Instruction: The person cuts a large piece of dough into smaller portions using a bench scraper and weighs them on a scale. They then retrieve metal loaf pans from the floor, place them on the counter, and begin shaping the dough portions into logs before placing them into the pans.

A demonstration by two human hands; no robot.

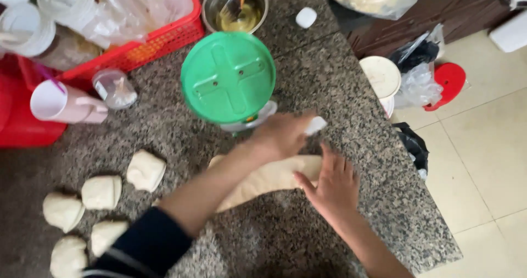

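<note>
At the centre of the frame, a long dough roll (269, 179) lies on the granite counter (340, 86). The right hand (332, 184) presses it flat-open; the left hand (285, 135) holds a white scraper (315, 125). Cutting seems in hand; next, the blade must meet the roll squarely.

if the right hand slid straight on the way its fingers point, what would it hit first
The right hand, flat on the dough roll, points up the counter; first in line looks like the left hand, though depth is unclear.
</note>
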